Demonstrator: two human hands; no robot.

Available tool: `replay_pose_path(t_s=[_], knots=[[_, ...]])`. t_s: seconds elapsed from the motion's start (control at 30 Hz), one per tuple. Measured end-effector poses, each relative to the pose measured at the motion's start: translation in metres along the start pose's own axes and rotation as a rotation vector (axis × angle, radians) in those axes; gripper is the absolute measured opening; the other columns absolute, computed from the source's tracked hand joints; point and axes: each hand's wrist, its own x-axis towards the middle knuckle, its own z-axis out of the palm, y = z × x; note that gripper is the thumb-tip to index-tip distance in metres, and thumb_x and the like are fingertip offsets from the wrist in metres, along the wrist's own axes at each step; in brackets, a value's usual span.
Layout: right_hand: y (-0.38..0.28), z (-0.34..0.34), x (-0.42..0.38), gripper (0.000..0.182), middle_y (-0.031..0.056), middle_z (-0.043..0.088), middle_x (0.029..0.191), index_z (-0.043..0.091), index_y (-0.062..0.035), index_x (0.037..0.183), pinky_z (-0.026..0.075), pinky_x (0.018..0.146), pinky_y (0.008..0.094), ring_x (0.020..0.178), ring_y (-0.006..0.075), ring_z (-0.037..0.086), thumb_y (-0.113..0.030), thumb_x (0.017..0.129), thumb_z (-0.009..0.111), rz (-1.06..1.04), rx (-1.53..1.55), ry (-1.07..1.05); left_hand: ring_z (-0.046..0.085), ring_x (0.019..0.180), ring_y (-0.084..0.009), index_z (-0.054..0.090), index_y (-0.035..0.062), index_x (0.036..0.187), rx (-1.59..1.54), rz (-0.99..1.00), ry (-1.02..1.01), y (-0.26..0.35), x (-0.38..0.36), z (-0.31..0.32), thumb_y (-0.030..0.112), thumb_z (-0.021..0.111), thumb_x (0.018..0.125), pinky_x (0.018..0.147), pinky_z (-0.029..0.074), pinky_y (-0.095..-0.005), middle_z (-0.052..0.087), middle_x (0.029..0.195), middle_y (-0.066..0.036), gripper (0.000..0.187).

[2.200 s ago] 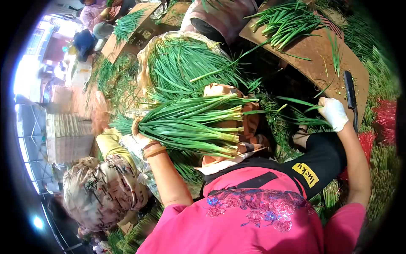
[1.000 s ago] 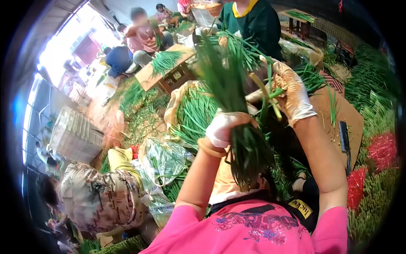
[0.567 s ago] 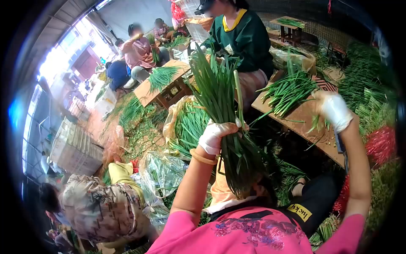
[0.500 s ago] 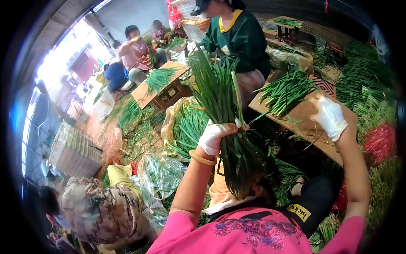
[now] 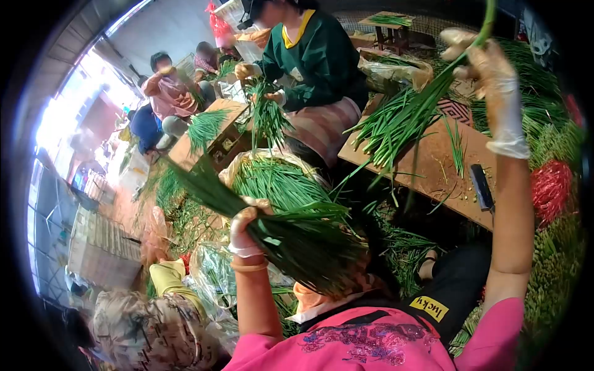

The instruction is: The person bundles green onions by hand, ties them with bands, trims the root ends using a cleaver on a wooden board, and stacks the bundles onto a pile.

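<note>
My left hand (image 5: 250, 226), in a thin white glove, is wrapped round a thick bunch of garlic chives (image 5: 309, 244) lying slantwise above my lap. Raised at the upper right, my gloved right hand (image 5: 495, 80) pinches a few long green chive stalks (image 5: 487, 25), which trail down towards the board. Below it, a pile of loose chives (image 5: 393, 130) rests on a wooden board (image 5: 448, 176). A dark-bladed knife (image 5: 481, 187) lies near the board's right end, and a few stray stalks are beside it.
A bag full of chives (image 5: 278, 182) stands in front of me. Across from it sits a co-worker in a green top (image 5: 315, 59), holding chives. Red plastic string (image 5: 552, 191) and heaped chives (image 5: 560, 247) are at right. White crates (image 5: 105, 247) and another person (image 5: 151, 331) are at left.
The bunch in my left hand has tipped from upright to slanting and moved left. My right hand has risen from over the board and now holds stalks. The knife has come into sight.
</note>
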Motion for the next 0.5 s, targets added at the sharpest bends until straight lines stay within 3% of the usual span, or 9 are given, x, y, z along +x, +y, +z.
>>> replay_pose_path(t_s=[0.07,0.1,0.2,0.23,0.27,0.33,0.4,0.43,0.5], knots=[[-0.001,-0.021,0.028,0.018,0.0046,0.067,0.096,0.063,-0.0102,0.100,0.051,0.069,0.0228,0.081,0.0137,0.063,-0.022,0.090,0.054,-0.208,-0.026,-0.056,0.054,0.078,-0.0201,0.052,0.0046,0.094,0.009,-0.006,0.022,0.014,-0.005,-0.037,-0.001,0.055,0.073,0.081,0.048,-0.0354,0.056,0.083,-0.007,0.022],[0.004,-0.019,0.038,0.020,-0.0002,0.066,0.103,0.063,-0.0159,0.108,0.039,0.053,0.0140,0.070,0.0052,0.060,-0.020,0.089,0.055,-0.235,-0.139,-0.003,0.055,0.078,-0.0208,0.052,0.0048,0.093,0.039,0.034,0.054,0.017,-0.009,-0.042,0.001,0.054,0.074,0.080,0.047,-0.0362,0.057,0.083,-0.007,0.020],[0.045,0.019,0.024,0.022,0.0049,0.065,0.106,0.062,-0.0126,0.107,0.049,0.074,0.0264,0.086,0.0166,0.063,-0.021,0.089,0.054,-0.244,-0.251,-0.149,0.055,0.079,-0.0225,0.051,0.0059,0.096,0.028,0.103,0.078,0.016,-0.017,-0.050,0.006,0.054,0.076,0.078,0.047,-0.0373,0.057,0.082,-0.008,0.020],[0.067,0.029,0.018,0.023,0.0065,0.064,0.107,0.061,-0.0120,0.108,0.050,0.079,0.0298,0.089,0.0199,0.063,-0.021,0.089,0.053,-0.271,-0.329,-0.198,0.054,0.079,-0.0212,0.055,0.0058,0.087,0.069,0.119,0.093,0.018,-0.018,-0.053,0.008,0.056,0.076,0.077,0.047,-0.0354,0.057,0.082,-0.007,0.011],[0.102,0.026,0.016,0.025,0.0079,0.063,0.107,0.060,-0.0122,0.110,0.050,0.079,0.0314,0.090,0.0224,0.063,-0.022,0.088,0.054,-0.286,-0.483,-0.213,0.052,0.079,-0.0198,0.058,0.0056,0.078,0.110,0.133,0.105,0.019,-0.017,-0.056,0.009,0.058,0.076,0.075,0.047,-0.0336,0.056,0.082,-0.006,0.004],[0.174,0.001,0.011,0.030,0.0103,0.063,0.105,0.057,-0.0128,0.114,0.049,0.078,0.0339,0.090,0.0276,0.062,-0.023,0.086,0.054,-0.284,-0.799,-0.206,0.054,0.079,-0.0207,0.059,0.0061,0.078,0.103,0.176,0.145,0.021,-0.021,-0.068,0.010,0.058,0.077,0.076,0.048,-0.0331,0.058,0.082,-0.006,0.004],[0.235,-0.043,-0.002,0.029,0.0118,0.063,0.101,0.059,-0.0142,0.110,0.049,0.076,0.0377,0.091,0.0314,0.060,-0.026,0.084,0.053,0.276,-1.177,-0.385,0.058,0.074,-0.0207,0.058,0.0065,0.083,0.121,0.187,0.169,0.023,-0.024,-0.090,0.015,0.059,0.078,0.074,0.050,-0.0373,0.061,0.080,-0.007,0.010],[0.281,-0.070,-0.021,0.029,0.0157,0.062,0.099,0.060,-0.0137,0.102,0.048,0.079,0.0396,0.094,0.0345,0.058,-0.029,0.077,0.058,0.269,-1.245,-0.401,0.058,0.073,-0.0206,0.058,0.0070,0.084,0.131,0.185,0.200,0.024,-0.027,-0.093,0.016,0.059,0.078,0.074,0.050,-0.0381,0.061,0.079,-0.007,0.011],[0.297,-0.086,-0.046,0.046,0.0165,0.062,0.106,0.059,-0.0078,0.107,0.047,0.081,0.0419,0.097,0.0338,0.059,-0.040,0.075,0.062,0.710,-1.358,-0.446,0.059,0.071,-0.0211,0.058,0.0080,0.086,0.142,0.172,0.239,0.020,-0.029,-0.072,0.019,0.059,0.079,0.073,0.050,-0.0386,0.062,0.077,-0.006,0.013]])
